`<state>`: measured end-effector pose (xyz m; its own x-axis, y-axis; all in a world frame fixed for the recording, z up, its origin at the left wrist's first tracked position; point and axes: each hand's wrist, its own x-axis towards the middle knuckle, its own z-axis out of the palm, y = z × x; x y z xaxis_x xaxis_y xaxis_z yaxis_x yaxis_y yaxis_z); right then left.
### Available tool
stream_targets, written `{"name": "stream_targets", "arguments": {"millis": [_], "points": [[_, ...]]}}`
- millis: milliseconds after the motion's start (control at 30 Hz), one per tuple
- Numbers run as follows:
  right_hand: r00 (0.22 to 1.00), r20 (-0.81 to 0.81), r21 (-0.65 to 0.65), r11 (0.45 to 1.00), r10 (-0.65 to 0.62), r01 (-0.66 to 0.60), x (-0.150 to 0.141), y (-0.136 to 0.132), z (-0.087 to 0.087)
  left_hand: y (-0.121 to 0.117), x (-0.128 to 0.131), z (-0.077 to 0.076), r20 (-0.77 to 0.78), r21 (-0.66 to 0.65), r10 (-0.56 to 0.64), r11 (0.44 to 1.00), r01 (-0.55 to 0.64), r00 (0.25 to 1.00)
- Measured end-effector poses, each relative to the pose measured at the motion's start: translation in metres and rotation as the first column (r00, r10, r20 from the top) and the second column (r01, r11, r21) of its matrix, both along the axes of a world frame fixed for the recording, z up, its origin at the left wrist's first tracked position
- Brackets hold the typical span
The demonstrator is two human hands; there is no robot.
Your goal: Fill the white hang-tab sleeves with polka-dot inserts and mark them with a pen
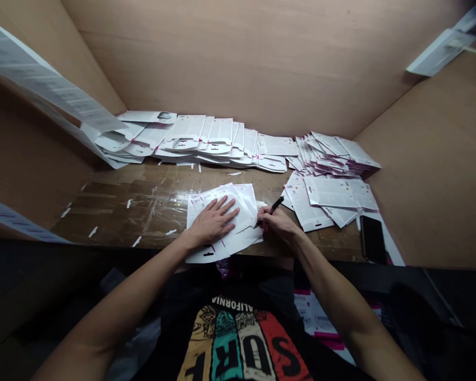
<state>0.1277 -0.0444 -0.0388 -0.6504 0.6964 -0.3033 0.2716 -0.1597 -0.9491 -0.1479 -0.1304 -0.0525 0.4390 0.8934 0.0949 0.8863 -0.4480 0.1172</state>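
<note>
My left hand [214,221] lies flat with fingers spread on a few overlapping white packets [244,203] with pink print, near the table's front edge. Closed around a black pen [276,203], my right hand [278,222] rests at the right side of these packets. The pen's lower end points down toward the top packet, close to its hang-hole flap edge. A dark line shows on the packet beside the pen; I cannot tell whether it is ink or an edge.
White packets [206,132] line the back of the taped brown table [115,211]. More packets [333,196] pile up at the right, with a black phone [373,239] in front. Cardboard walls [241,63] enclose the table. Small white scraps [92,232] lie at the left.
</note>
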Motion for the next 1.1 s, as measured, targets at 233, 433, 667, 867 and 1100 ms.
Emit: {"name": "stream_targets", "arguments": {"millis": [233,433,667,867,1100], "points": [[0.906,0.416,0.688,0.625,0.075,-0.368,-0.016,-0.020,0.006,-0.001,0.000,-0.001,0.029,0.014,-0.011,1.000,0.011,1.000],[0.685,0.725,0.636,0.449,-0.068,-0.628,-0.033,-0.037,0.007,0.000,-0.001,-0.004,0.022,0.028,-0.025,0.999,0.024,0.999],[0.777,0.428,0.575,0.523,0.462,-0.629,-0.006,-0.059,0.022,-0.003,0.005,0.004,-0.004,0.017,0.095,0.995,-0.095,0.995],[0.888,0.459,0.715,0.610,-0.040,-0.342,-0.006,-0.049,0.001,-0.004,0.009,0.000,-0.026,0.054,0.123,0.991,-0.122,0.992],[0.821,0.549,0.689,0.641,-0.156,-0.339,-0.020,-0.064,-0.005,-0.005,0.007,-0.003,0.003,0.054,0.128,0.990,-0.128,0.992]]}}
